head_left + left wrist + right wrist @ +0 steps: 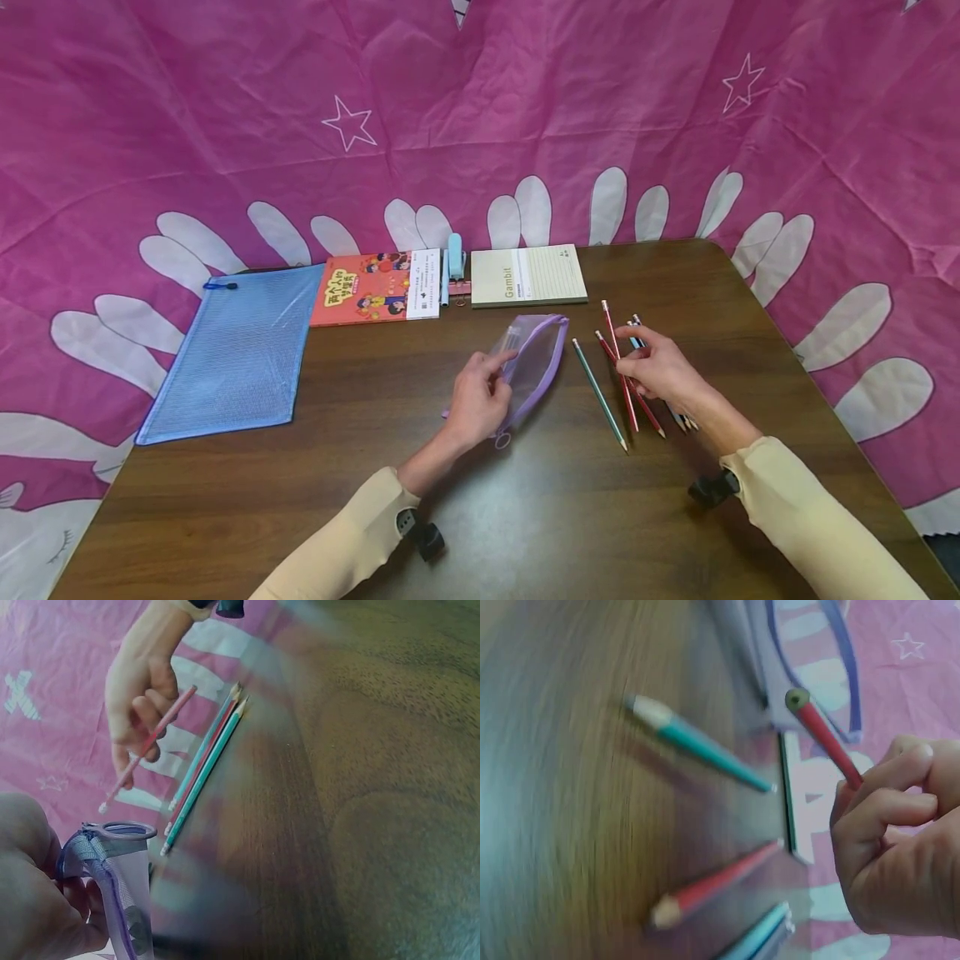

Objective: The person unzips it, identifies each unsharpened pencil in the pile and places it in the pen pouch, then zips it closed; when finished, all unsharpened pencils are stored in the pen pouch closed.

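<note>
My left hand [480, 398] grips a see-through pencil pouch [531, 385] with a purple zip edge, its mouth spread toward the right. A zip ring hangs from the pouch's near end. In my right hand [660, 371], thumb and fingers pinch a red pencil [829, 742] raised over the table; its flat, dark end points at the pouch in the right wrist view. Between the hands a green pencil [599, 393] lies on the wood. A darker red pencil [654, 419] and several blue pencils [677, 419] lie below the right hand, partly covered by it.
A blue mesh zip bag [232, 358] lies at the left of the brown table [525, 533]. Along the back are a red picture book [367, 287], a light-blue stapler [455, 257] and a Gambit notebook [551, 275]. A pink cloth [480, 125] hangs behind.
</note>
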Demonstrator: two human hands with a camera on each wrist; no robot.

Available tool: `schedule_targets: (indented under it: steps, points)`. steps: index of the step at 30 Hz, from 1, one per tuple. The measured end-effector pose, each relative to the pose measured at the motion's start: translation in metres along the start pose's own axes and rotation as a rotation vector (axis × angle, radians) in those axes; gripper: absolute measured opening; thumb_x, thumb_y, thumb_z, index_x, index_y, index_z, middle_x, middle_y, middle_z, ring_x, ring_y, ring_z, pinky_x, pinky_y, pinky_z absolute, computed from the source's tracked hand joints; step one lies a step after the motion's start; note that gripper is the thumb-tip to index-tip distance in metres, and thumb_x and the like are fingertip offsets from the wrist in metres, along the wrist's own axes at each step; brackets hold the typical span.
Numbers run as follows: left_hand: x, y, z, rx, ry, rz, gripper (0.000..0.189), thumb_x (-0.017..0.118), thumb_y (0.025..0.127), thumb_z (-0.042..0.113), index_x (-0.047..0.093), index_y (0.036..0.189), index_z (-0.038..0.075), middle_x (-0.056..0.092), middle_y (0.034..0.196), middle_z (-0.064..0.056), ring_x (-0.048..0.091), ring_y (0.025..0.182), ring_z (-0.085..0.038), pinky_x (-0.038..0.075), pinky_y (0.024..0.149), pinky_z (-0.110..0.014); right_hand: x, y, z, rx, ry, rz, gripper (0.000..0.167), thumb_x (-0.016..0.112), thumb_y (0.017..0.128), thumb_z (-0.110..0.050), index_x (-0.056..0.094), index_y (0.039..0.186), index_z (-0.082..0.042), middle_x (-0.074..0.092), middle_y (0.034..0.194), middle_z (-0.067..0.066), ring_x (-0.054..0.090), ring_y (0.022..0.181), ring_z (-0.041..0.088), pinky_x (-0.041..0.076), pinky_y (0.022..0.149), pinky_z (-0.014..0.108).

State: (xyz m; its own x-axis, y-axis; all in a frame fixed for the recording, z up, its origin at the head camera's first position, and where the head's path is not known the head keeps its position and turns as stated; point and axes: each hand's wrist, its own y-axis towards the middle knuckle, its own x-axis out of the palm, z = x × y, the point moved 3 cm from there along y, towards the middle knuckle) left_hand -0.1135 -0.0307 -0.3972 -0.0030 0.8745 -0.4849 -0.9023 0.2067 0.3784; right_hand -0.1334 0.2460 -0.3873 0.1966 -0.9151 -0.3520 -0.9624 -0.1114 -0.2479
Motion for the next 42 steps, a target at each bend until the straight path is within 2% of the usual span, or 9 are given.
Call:
schedule_targets:
  steps: [7, 13, 18, 27, 35, 42]
  points:
    - [0.001, 0.000, 0.002, 0.011, -0.002, 0.019, 0.050, 0.055, 0.073, -0.014, 0.069, 0.120, -0.003, 0.049, 0.078, -0.005, 0.046, 0.066, -0.013, 0.042, 0.057, -0.023, 0.026, 0.000, -0.007, -0.068, 0.338, -0.025, 0.056, 0.049, 0.086, 0.010, 0.035, 0.139, -0.001, 0.046, 0.067, 0.000, 0.034, 0.046, 0.008, 0.022, 0.044, 0.022]
    - [0.001, 0.000, 0.002, 0.004, -0.006, 0.017, 0.050, 0.054, 0.073, -0.013, 0.069, 0.120, -0.003, 0.050, 0.078, -0.006, 0.046, 0.066, -0.012, 0.043, 0.057, -0.023, 0.050, 0.002, -0.016, -0.099, 0.581, 0.072, 0.046, 0.045, 0.088, 0.011, 0.036, 0.128, -0.011, 0.052, 0.070, 0.000, 0.036, 0.048, 0.006, 0.023, 0.043, 0.018]
    - [0.002, 0.000, 0.002, -0.022, -0.013, -0.004, 0.051, 0.054, 0.074, -0.013, 0.068, 0.122, -0.003, 0.049, 0.080, -0.004, 0.049, 0.067, -0.013, 0.047, 0.057, -0.024, 0.066, 0.005, -0.022, -0.146, 0.703, 0.152, 0.042, 0.047, 0.091, 0.011, 0.039, 0.117, -0.020, 0.052, 0.069, -0.001, 0.036, 0.045, 0.007, 0.023, 0.042, 0.017]
    - [0.001, 0.000, 0.003, -0.027, -0.020, -0.011, 0.052, 0.053, 0.074, -0.014, 0.068, 0.123, -0.003, 0.049, 0.081, -0.004, 0.051, 0.068, -0.014, 0.049, 0.058, -0.025, 0.088, 0.007, -0.025, -0.190, 0.789, 0.254, 0.039, 0.050, 0.094, 0.008, 0.039, 0.118, -0.021, 0.045, 0.064, 0.000, 0.038, 0.043, 0.008, 0.024, 0.041, 0.018]
    - [0.002, 0.000, 0.005, -0.047, -0.023, -0.018, 0.052, 0.054, 0.075, -0.013, 0.067, 0.124, -0.003, 0.050, 0.083, -0.005, 0.053, 0.069, -0.015, 0.050, 0.057, -0.024, 0.106, 0.006, -0.023, -0.181, 0.788, 0.271, 0.039, 0.051, 0.095, 0.009, 0.038, 0.123, -0.014, 0.050, 0.069, 0.003, 0.039, 0.043, 0.008, 0.025, 0.039, 0.018]
    - [0.004, 0.002, 0.004, -0.050, -0.015, -0.012, 0.050, 0.055, 0.076, -0.013, 0.068, 0.123, -0.003, 0.050, 0.083, -0.006, 0.052, 0.069, -0.015, 0.050, 0.058, -0.024, 0.119, 0.005, -0.022, -0.151, 0.758, 0.255, 0.043, 0.053, 0.093, 0.009, 0.037, 0.128, -0.011, 0.052, 0.072, 0.000, 0.038, 0.044, 0.008, 0.025, 0.040, 0.017]
